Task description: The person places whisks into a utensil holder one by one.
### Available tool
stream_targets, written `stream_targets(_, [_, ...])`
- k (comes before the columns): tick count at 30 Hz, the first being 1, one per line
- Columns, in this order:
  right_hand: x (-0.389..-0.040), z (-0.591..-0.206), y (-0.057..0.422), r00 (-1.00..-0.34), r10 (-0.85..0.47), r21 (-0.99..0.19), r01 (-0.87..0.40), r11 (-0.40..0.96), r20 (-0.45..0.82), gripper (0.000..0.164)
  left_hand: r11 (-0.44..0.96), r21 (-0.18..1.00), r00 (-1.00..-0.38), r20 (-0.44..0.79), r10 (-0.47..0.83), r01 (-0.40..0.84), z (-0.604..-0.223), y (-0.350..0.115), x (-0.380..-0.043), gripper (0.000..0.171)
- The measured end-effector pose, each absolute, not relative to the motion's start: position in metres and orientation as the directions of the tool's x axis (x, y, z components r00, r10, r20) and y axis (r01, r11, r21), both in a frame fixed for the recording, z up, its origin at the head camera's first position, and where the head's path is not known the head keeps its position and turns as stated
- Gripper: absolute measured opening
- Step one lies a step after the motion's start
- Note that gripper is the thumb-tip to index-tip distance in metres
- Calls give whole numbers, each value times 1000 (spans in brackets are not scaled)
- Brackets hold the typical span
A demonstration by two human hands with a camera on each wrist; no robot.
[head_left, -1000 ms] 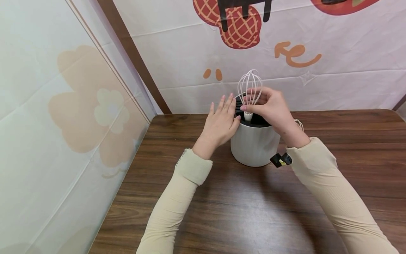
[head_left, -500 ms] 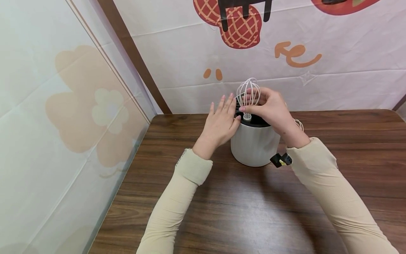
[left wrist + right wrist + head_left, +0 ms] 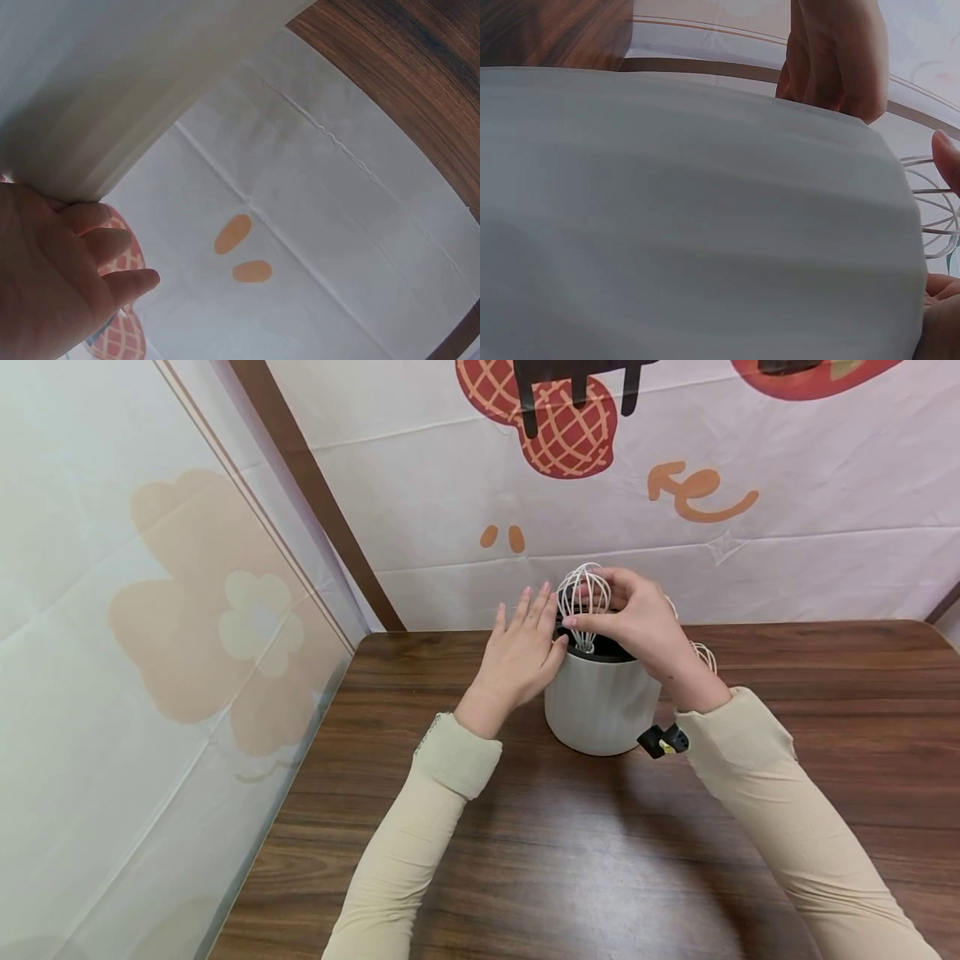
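A white utensil holder (image 3: 600, 710) with a black top stands on the table, in front of the back wall. My right hand (image 3: 648, 627) holds a white balloon whisk (image 3: 583, 637) by its wires, thumb on the near side and fingers behind. The wires point up; the whisk's handle is hidden down inside the holder. My left hand (image 3: 519, 652) lies with straight fingers along the holder's left rim. In the left wrist view, that hand (image 3: 52, 274) is against the holder's wall (image 3: 112, 90). In the right wrist view, the holder (image 3: 705, 210) covers most of the whisk.
The wood-grain table (image 3: 540, 877) meets a pale printed sheet (image 3: 420, 502) close behind the holder. A second sheet (image 3: 90, 652) borders the left table edge. White wire loops (image 3: 705, 653) show behind my right wrist. A small black device (image 3: 663, 741) sits at my right cuff.
The whisk has sunk lower into the holder, its wires now down at the rim. My right hand has stayed almost in place on it. My left hand has not moved.
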State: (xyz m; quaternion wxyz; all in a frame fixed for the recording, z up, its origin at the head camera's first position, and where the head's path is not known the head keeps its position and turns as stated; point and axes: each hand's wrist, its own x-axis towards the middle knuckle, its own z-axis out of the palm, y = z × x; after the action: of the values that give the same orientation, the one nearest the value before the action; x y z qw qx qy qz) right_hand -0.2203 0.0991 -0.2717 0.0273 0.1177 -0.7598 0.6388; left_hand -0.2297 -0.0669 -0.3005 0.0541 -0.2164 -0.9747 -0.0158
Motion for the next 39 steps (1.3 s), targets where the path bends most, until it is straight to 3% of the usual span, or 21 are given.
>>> stream_targets(22, [-215,-270,103,-959,-174,-953,-253,168,224,56,907,12,-903,109,416,420,-301,-66,-229,60])
stream_targets(30, [-211,-268,112,-966,-123,-952,-248,177,228,54,908,8,-903,109,417,420,-301,-66,-229,60])
stream_targets(39, [-205,-276,133,-960,-31,-960,-277,-36,278,31,908,-3,-903,111,416,418,-301,-67,-229,59])
